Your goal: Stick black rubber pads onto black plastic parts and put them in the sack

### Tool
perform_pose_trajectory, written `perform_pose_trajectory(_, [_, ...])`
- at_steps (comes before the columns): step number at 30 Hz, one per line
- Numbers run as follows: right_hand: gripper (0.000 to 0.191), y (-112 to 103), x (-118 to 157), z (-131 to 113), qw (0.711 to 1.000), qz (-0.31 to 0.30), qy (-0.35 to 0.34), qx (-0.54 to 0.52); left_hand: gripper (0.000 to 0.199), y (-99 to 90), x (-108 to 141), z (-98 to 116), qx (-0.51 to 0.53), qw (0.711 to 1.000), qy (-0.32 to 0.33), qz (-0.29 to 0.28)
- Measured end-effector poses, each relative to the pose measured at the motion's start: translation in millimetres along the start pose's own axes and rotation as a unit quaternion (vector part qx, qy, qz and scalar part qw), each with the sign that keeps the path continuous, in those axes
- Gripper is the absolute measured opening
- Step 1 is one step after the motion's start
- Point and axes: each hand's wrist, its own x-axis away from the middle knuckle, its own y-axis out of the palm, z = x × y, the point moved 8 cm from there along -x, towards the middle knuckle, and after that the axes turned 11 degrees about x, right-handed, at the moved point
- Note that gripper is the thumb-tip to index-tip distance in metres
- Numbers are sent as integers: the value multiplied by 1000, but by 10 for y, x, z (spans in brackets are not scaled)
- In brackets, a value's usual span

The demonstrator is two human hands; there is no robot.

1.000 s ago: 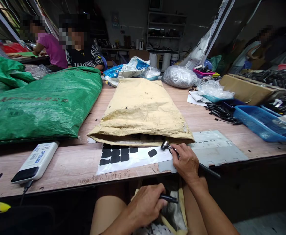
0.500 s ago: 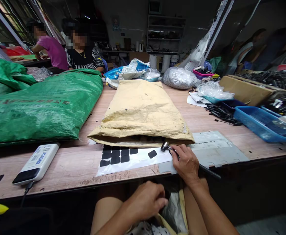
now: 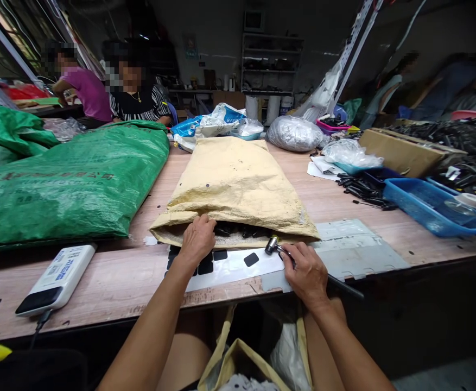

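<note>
My left hand (image 3: 199,239) is at the mouth of a beige sack (image 3: 238,184) lying on the table, its fingers closed on the upper lip. Dark pieces (image 3: 243,231) show inside the opening. A small hammer (image 3: 271,245) with a metal head and black handle is gripped in my right hand (image 3: 308,271), just in front of the sack's right corner. Beneath the sack's edge lies a white sheet (image 3: 232,271) bearing black rounded-square stickers (image 3: 251,259); my left hand and forearm cover some of them. An open beige bag (image 3: 238,347) rests between my legs.
A large green sack (image 3: 67,184) fills the left side, with a white power bank (image 3: 58,279) and cable before it. At right are a grey mat (image 3: 360,244), a blue tray (image 3: 429,209) and black parts (image 3: 363,190). Two people sit across the table.
My left hand has risen from my lap to the sack's mouth, which now gapes wider and shows dark pieces inside. The right hand still holds the hammer in nearly the same spot.
</note>
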Motion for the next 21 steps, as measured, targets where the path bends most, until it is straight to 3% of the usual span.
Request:
perform_pose_trajectory(4, [18,9,4,-1,1000,-6,4,3,15,-54,42,16,27,1000,6,-3])
perform_pose_trajectory(8, [19,16,5,-1,1000,-11,7,2,9,-65,248,305,157,985,72,-18])
perform_pose_trajectory(13, [18,10,6,6,1000,-7,6,2,10,177,497,655,260,955,128,-59])
perform_pose_trajectory(17, [18,14,11,2,1000,-8,0,3,11,345,531,617,293,949,110,-40])
perform_pose_trajectory(21, [19,34,11,19,1000,-8,-5,-3,12,379,530,551,318,942,107,-20])
